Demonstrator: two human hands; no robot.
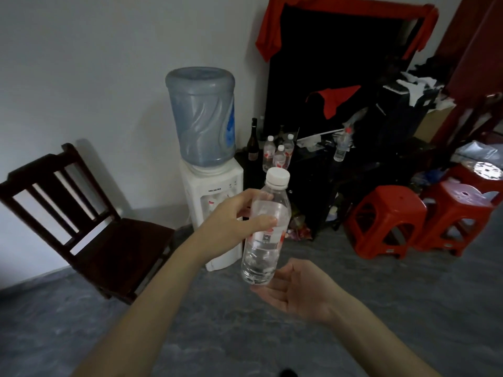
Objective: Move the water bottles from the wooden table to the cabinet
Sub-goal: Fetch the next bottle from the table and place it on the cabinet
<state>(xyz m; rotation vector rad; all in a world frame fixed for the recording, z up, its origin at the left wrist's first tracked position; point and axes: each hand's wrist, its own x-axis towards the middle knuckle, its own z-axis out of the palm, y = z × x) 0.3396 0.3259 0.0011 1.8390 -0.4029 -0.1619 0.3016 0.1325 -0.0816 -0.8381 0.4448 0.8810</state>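
From the head view, much of the far side of the room is dark: the black cabinet [313,170] under the red cloth [340,12] shows little detail, and what lies heaped on its right part is hard to make out. The person's forearms are cut off by the bottom edge. On the cabinet's left end stand three water bottles [279,153] with white caps, upright and close together, beside a dark glass bottle [253,141]; a fourth clear bottle [341,146] stands further right on the cabinet top, partly lost in the clutter.

The held water bottle [265,232] is in mid-air in front of the water dispenser [212,186], above the grey floor [109,336]. Its long axis runs nearly upright, tilted slightly so the white cap points up and a little to the right, the base down toward the person.

The left hand [231,221] grips the bottle around its upper half, fingers and thumb curled round the clear wall above the label. The right hand [296,289] lies beneath the base, palm up, fingers relaxed and spread; whether it touches the bottle's bottom cannot be told.

A dark wooden chair [89,221] stands at the left by the wall, and red plastic stools [386,219] at the right.
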